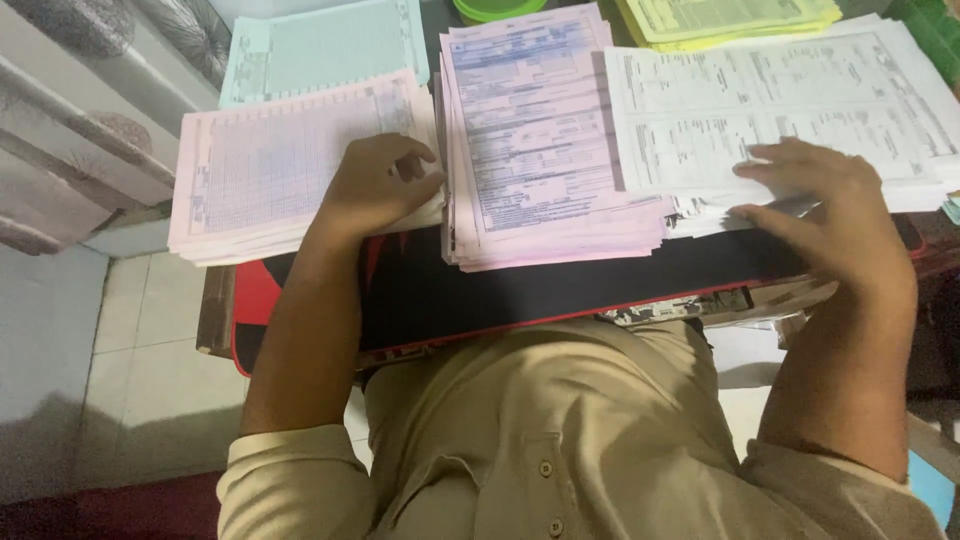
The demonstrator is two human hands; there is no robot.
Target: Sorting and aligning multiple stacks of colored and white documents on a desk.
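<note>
My left hand [378, 183] rests on the near right corner of a pink stack of printed forms [262, 170], fingers curled at the top sheet's edge. My right hand [826, 205] lies on the near edge of a white stack of printed forms [780, 100], fingertips pinching or lifting the top sheets. Between the two hands sits a pale lilac stack of forms [535, 130], untouched. All stacks lie on a black desk mat with a red rim [560, 290].
A light blue stack of sheets [320, 45] lies behind the pink one. A yellow-green stack [730, 18] and a green round lid or bowl [497, 8] sit at the far edge. A curtain [70, 120] hangs at left above a tiled floor [140, 370].
</note>
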